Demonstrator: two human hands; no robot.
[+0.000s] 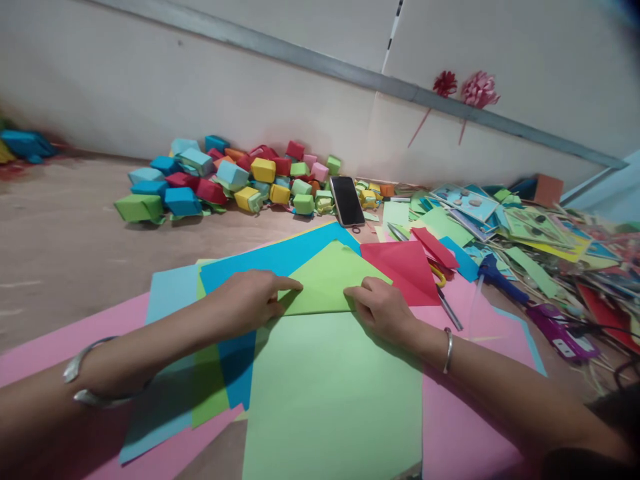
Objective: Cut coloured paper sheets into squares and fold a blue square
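Observation:
A bright green paper (330, 280), folded into a triangle with its tip away from me, lies over a pale green sheet (335, 393). My left hand (255, 300) presses on its left side, index finger stretched out and the other fingers curled. On its right side rests my right hand (383, 307), index finger pointing inward and the others bent. Both hands touch the paper near its straight lower edge. Beneath are blue (280, 257), light blue (173, 293) and pink sheets (465, 400). A red paper (403, 273) lies beside my right hand.
Folded paper boxes (230, 177) are piled at the back, beside a black phone (347, 201). On the right are scissors (450, 308), a blue glue gun (503, 280), a purple power strip (563, 333) and stacked cards (465, 202). Paper flowers (479, 90) hang on the wall.

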